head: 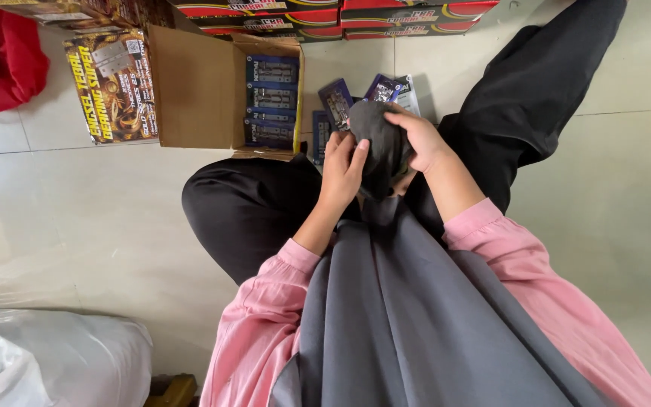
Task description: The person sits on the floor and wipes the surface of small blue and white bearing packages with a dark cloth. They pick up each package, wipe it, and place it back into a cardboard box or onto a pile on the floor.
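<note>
A dark grey cloth bundle (pixel 380 143) is held up between both hands over the lap, above the crossed black-trousered legs (pixel 250 207). The left hand (pixel 343 167) is pressed flat against the bundle's near side, fingers together and curled slightly onto the fabric; the right hand (pixel 418 139) is wrapped over the top and far side, fingers closed on it. What is inside the cloth is hidden. Just beyond the hands, small dark blue packets (pixel 337 102) lie loose on the tiled floor (pixel 99 218), and more of them are stacked upright in an open cardboard box (pixel 197 87) to the left. A white plastic bag (pixel 47 358) is seen at lower left, well apart. For a good grip, the fabric is best kept gathered tight under the right fingers while the left palm supports from the side, so nothing slips out; the bundle should be kept over the lap, near the packets.
</note>
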